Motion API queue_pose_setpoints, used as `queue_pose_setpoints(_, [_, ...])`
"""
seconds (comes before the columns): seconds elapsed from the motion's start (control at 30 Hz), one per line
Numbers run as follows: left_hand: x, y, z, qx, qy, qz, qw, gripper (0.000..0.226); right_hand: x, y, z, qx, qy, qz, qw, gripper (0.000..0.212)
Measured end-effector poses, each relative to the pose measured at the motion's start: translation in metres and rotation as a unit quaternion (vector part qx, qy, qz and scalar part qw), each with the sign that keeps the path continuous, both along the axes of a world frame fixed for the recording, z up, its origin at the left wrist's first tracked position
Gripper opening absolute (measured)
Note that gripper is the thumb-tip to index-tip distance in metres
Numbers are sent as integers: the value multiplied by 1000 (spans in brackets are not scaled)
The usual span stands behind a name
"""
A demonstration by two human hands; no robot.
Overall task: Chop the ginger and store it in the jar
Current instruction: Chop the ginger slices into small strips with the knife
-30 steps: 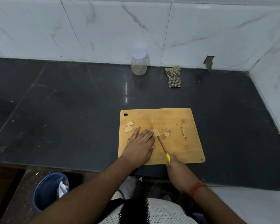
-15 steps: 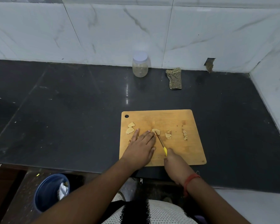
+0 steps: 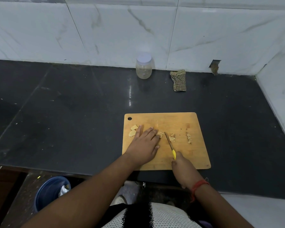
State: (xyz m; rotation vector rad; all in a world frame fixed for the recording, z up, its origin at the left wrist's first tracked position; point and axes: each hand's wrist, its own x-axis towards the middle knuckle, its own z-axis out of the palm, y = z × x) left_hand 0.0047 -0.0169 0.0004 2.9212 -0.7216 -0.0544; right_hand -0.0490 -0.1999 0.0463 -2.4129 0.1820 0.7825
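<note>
Ginger pieces lie on the chopping board, under the flat left hand. Right hand grips the knife, blade pointing away, slightly leftward. Farther back, the lidded jar looks nearly empty.

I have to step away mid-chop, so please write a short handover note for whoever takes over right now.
Left hand: flat on the cutting board, fingers steadying a ginger piece.
Right hand: grips the yellow-handled knife, blade on the board.
Done: chopped bits right of the blade.
Left: two slices by the left hand uncut; jar stands lidded at the wall, nothing transferred.
</note>
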Motion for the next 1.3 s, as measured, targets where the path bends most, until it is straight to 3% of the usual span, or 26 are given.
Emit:
queue_pose_setpoints(0.33, [8, 14, 8, -57, 33, -95, 993, 41, 2, -2, 8, 14, -3, 6, 1000, 19])
queue_pose_setpoints(0.47, [4, 20, 7, -73, -16, -76, 994, 41, 2, 2, 8, 18, 2, 21, 1000, 19])
queue_pose_setpoints(1.07, [-25, 20, -24, -2, -69, -66, 995, 50, 8, 15, -2, -47, 20, 74, 996, 29])
queue_pose_setpoints(1.23, [-28, 15, -25, 24, -83, -53, 995, 49, 5, 13, -9, -17, 40, 22, 999, 10])
queue_pose_setpoints(1.27, [-29, 15, -25, 25, -86, -50, 995, 49, -2, 15, -11, -29, 72, 57, 995, 5])
queue_pose_setpoints(1.3, [-29, 14, -25, 27, -88, -50, 995, 49, -4, 7, -12, -114, 75, 188, 973, 6])
